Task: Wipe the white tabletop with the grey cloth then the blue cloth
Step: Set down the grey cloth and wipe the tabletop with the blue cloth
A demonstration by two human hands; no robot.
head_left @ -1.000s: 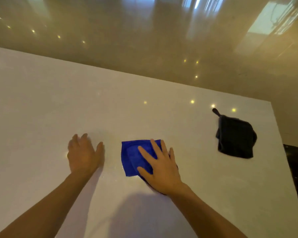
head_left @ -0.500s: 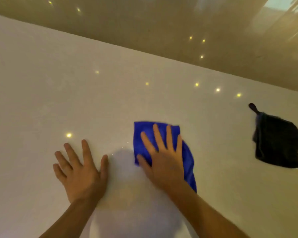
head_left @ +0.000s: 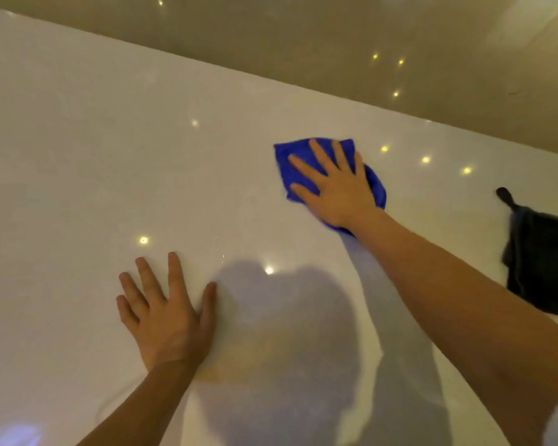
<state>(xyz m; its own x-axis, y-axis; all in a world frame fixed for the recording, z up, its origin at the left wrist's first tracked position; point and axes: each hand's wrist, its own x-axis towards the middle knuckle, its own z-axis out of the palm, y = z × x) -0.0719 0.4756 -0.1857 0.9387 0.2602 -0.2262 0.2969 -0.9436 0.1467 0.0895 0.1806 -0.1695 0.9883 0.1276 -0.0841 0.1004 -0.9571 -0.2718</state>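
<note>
The blue cloth (head_left: 375, 186) lies flat on the white tabletop (head_left: 110, 156), toward the far edge and right of centre, directly under your right hand (head_left: 334, 188). Blue fabric shows beyond your fingertips, to the left of your thumb, and along the right side of your palm and wrist. Your hand covers the middle of the cloth. Your left hand (head_left: 168, 317) is well apart from the cloth, nearer to you and further left, on bare tabletop.

The grey cloth (head_left: 545, 268) lies bunched up at the right edge of the view, well apart from the blue cloth and to the right of your right forearm. It looks almost black in this light, and the frame cuts off part of it. A small dark loop (head_left: 502, 193) sticks out from its far end. Small round light reflections (head_left: 143, 240) dot the glossy surface. A soft shadow (head_left: 287, 333) falls on the tabletop between your forearms. Beyond the table's far edge is a shiny beige floor (head_left: 335, 43).

Your right hand is spread flat, fingers straight and slightly apart, with the palm pressing down on the blue cloth and nothing gripped. Your left hand is also flat, fingers straight and fanned, thumb out to the right. Its palm rests on the tabletop and it holds nothing.
</note>
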